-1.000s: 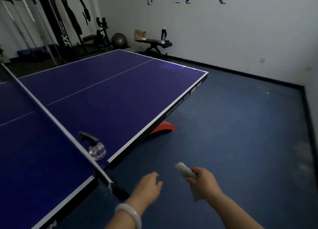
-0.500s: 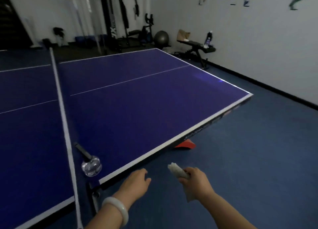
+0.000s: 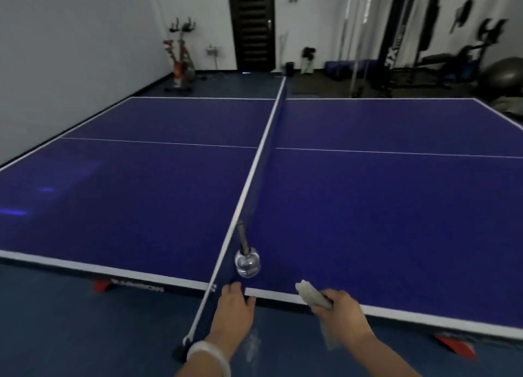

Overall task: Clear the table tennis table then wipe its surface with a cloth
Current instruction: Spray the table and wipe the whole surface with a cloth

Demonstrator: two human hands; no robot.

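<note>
The clear round plastic spray bottle with a dark trigger head [image 3: 246, 259] stands on the purple table tennis worktop [image 3: 382, 206], touching or just beside the white-edged net [image 3: 254, 167], at about 12 o'clock from the left hand [image 3: 233, 310]. That hand's grip is loose, fingers reaching over the worktop's near edge just below the bottle and holding nothing. The right hand [image 3: 341, 310] pinches a rolled pale cloth [image 3: 311, 294], its free end over the edge at about 3 o'clock from the bottle.

Risk: the bottle is narrow-based and sits against the net, so a hasty reach could tip it or snag the net. A wet bottle might also slip.

Against the earlier frames, the view has swung to face the net head-on, and the left hand has moved from beside the worktop onto its edge, nearer the bottle.
</note>
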